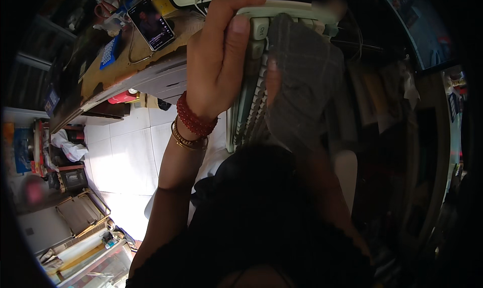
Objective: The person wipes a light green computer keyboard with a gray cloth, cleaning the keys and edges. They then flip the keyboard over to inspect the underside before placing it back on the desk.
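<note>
A pale keyboard (241, 118) stands tilted on its side in front of me, its rows of keys running from the far end toward my body. My left hand (216, 64) is closed around the far end of it, thumb near a corner key. Red beads and gold bangles circle that wrist. A dark grey cloth (309, 74) drapes over the right part of the keyboard and covers many keys. Only some fingers of my right hand (272, 82) show at the cloth's left edge; they hold it against the keys, and the rest of the hand is hidden beneath.
A worn wooden desk (100, 84) at the left carries a lit phone (151, 25), pink-handled scissors (106, 6) and a blue slab with pale dots (108, 53). A screen (420, 26) stands at far right. Lower left, a glass-topped case (95, 268) sits beside the white tiled floor (121, 157).
</note>
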{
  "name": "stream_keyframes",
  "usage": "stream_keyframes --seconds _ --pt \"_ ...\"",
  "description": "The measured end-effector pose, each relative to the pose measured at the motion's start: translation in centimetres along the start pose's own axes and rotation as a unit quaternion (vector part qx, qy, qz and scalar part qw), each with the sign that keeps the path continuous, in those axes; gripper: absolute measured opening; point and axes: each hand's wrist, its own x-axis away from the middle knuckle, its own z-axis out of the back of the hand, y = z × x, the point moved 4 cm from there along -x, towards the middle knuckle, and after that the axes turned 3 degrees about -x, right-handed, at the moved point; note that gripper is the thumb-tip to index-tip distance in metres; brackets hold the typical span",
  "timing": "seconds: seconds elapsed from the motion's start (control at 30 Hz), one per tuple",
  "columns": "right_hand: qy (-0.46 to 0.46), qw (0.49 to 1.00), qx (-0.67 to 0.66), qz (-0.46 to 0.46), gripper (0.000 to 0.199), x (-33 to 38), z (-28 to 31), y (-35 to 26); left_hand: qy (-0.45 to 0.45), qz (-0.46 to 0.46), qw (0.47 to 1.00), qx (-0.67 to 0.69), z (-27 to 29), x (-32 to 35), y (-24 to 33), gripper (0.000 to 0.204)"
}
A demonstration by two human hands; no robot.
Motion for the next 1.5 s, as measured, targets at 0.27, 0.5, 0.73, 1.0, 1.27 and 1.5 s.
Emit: stream_keyframes --seconds 0.27,0.5,0.73,1.0,1.27,1.5 --pt "-0.026 0.999 -0.002 0.02 0.036 2.6 -1.1 -1.0 0.0 0.012 1.0 0.017 -0.1 0.2 -0.1 0.026" --pt "-0.031 0.999 -0.008 0.024 0.037 3.4 -1.5 -1.2 -0.005 0.022 1.0 0.014 -0.5 0.4 -0.1 0.025" --pt "-0.007 0.998 -0.062 -0.022 0.035 1.0 -1.1 -1.5 -0.005 0.047 0.999 -0.021 -1.0 0.2 0.3 0.028" --pt "-0.004 0.995 -0.095 -0.02 0.034 0.1 -0.6 -2.2 -0.024 0.059 0.997 -0.036 -1.0 0.4 0.2 0.03" --pt "-0.007 0.993 -0.115 -0.016 0.034 -0.6 -0.5 -3.0 -0.029 0.089 0.994 -0.047 -0.7 0.5 0.5 0.029" --pt "-0.001 0.992 -0.122 -0.009 0.033 -0.9 -0.8 -2.3 0.056 0.001 0.997 -0.056 -1.0 0.3 -0.1 0.019"
